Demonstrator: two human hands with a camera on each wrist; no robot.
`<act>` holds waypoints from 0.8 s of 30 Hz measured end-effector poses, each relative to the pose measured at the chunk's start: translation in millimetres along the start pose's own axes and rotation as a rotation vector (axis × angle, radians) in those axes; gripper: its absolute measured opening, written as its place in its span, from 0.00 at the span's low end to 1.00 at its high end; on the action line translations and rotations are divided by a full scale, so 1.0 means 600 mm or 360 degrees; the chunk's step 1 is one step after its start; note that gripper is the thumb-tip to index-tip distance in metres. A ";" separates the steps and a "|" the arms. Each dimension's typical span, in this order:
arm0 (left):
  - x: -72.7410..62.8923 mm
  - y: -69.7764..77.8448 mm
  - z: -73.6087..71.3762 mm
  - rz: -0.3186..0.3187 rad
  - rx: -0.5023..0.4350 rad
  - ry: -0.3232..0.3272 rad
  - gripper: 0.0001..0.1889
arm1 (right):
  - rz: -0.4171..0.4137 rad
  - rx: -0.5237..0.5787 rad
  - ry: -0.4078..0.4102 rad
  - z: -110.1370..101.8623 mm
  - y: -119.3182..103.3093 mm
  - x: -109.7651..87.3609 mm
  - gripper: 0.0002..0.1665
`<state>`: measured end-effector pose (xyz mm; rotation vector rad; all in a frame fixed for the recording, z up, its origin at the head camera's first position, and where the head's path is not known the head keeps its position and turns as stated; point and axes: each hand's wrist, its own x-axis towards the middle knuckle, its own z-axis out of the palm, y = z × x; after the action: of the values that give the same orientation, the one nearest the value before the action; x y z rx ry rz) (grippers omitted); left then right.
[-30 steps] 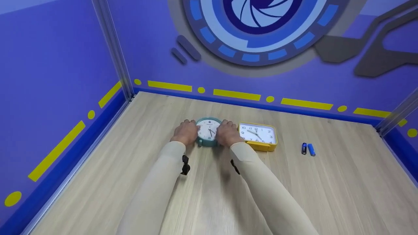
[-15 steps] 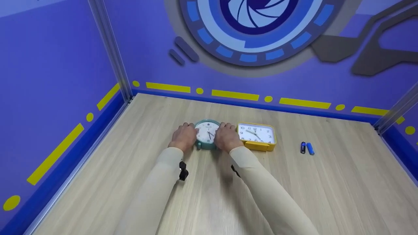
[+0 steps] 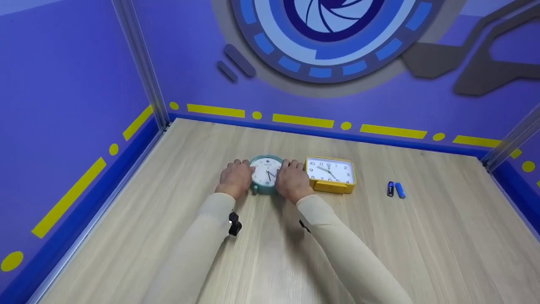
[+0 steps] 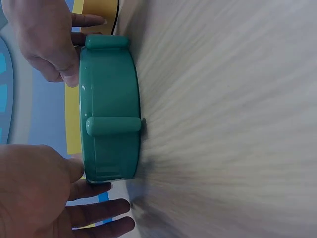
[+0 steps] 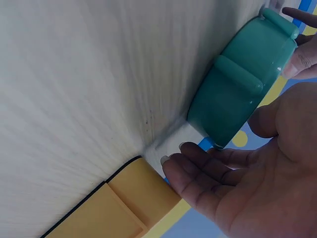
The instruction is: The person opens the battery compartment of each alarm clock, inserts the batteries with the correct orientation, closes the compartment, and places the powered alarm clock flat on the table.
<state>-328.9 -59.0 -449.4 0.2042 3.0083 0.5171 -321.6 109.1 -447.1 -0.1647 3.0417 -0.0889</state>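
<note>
A green clock (image 3: 265, 172) lies face up on the wooden surface (image 3: 422, 245), gripped from both sides.
The left hand (image 3: 235, 179), partly open, pinches its left rim, other fingers extended; the right hand (image 3: 292, 181), also partly open, pinches the right rim. Just right sits a yellow clock (image 3: 331, 172); farther right, two batteries (image 3: 390, 189) lie side by side.

Both sleeved arms (image 3: 192, 249) stretch toward the desk's (image 3: 443, 236) far edge. The left hand (image 3: 234, 178) and right hand (image 3: 292, 180) grip, palms facing, the left's outer fingers (image 4: 99, 212) fairly straight.
</note>
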 end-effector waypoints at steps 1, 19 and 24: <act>-0.002 0.001 0.000 0.0004 0.0028 0.0011 0.25 | -0.0007 -0.0012 0.0011 0.001 -0.001 -0.002 0.31; -0.036 -0.001 0.017 0.0083 0.0380 0.0180 0.24 | 0.0008 -0.0061 0.0087 0.015 0.003 -0.032 0.32; -0.048 -0.003 0.024 0.0126 0.0338 0.0211 0.23 | 0.0006 -0.0040 0.0089 0.019 0.005 -0.042 0.31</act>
<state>-299.4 -60.4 -461.6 0.3154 3.1937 0.2235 -295.7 114.4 -456.3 -0.1615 3.1001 -0.0560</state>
